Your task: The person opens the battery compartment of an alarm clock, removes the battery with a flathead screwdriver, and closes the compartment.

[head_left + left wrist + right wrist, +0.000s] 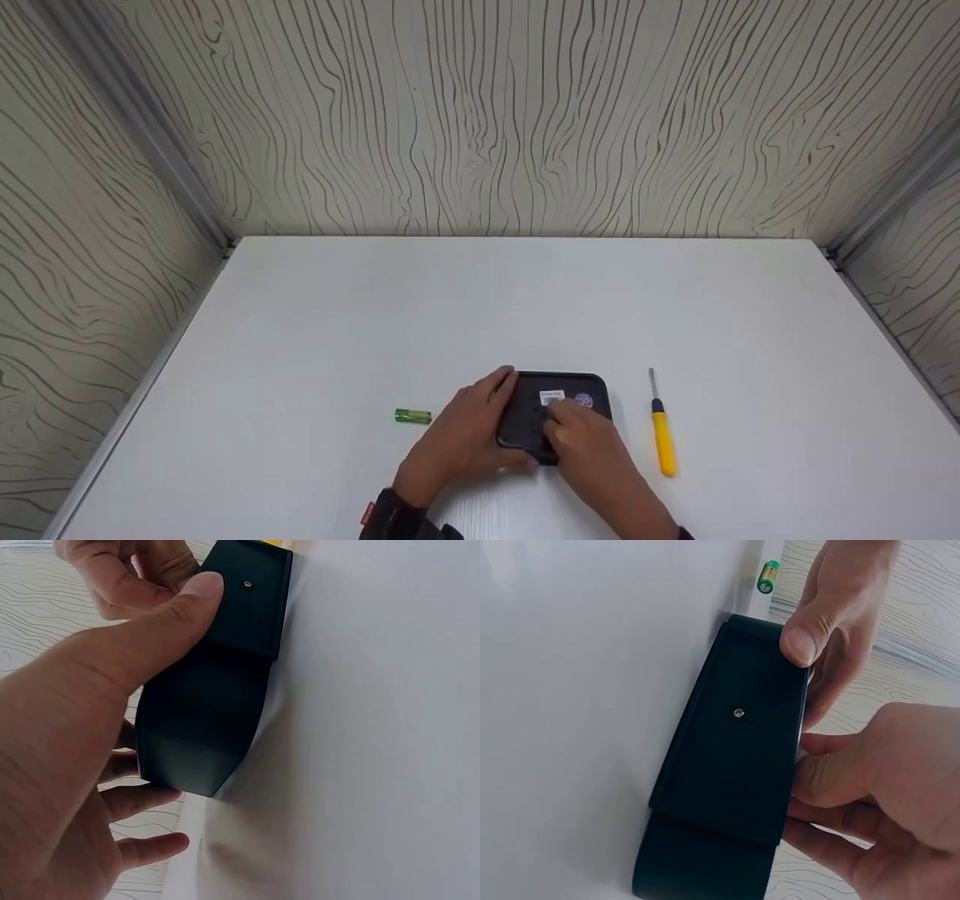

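A black box-like device [521, 420] with rounded corners stands on the white table, two stickers on its upper face. My left hand [469, 427] grips its left side, the thumb along the near side and fingers at the far left edge. On the upper face, the fingers of my right hand [589, 442] are curled against the middle; what lies under their tips is hidden. The right wrist view shows the device's side [720, 765] with a small round metal fitting [739, 713]. A green battery [413, 415] lies left of my left hand.
A screwdriver [663, 442] with a yellow handle lies to the right of the device, its shaft pointing away. The white table [337, 322] meets a wood-grain patterned wall [480, 120] at the back, with side panels left and right.
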Tool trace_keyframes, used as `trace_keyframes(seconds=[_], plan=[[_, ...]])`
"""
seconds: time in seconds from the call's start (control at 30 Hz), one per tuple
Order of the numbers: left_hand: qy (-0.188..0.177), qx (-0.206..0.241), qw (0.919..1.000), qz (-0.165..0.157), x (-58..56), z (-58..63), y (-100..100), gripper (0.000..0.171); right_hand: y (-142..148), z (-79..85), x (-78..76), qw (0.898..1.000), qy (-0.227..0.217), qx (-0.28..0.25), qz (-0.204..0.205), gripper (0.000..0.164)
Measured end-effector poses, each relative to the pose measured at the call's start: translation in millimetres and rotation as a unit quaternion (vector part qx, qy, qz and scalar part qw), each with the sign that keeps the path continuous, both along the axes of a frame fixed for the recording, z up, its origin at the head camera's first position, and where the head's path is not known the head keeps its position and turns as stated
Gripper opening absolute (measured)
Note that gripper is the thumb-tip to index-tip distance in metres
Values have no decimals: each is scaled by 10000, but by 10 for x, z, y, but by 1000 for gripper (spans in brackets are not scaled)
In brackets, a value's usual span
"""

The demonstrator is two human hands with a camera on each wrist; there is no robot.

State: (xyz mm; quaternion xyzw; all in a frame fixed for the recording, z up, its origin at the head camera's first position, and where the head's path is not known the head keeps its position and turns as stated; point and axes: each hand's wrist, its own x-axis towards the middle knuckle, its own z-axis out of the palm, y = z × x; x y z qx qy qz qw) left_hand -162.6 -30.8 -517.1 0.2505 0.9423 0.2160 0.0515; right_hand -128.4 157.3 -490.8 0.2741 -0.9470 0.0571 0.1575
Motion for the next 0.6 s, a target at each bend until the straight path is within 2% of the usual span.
trace_keyframes(seconds=[0.17, 0.3, 0.43, 0.6], plan=[[41, -7, 10000, -46, -4, -1, -10, 110, -14, -11, 2, 10000, 24, 12, 4, 20], [2, -50, 10000, -48, -7, -7, -24, 111, 16, -19, -5, 9998, -122, -109, 67, 18], [-83, -139, 9999, -6, -18, -5, -22, 111, 79, 3, -29, 9985, -464, -256, 140, 15], [-15, -303, 9995, 50, -26, 9, 12, 108, 220, 64, -93, 9921, -1118, -554, 143, 12]])
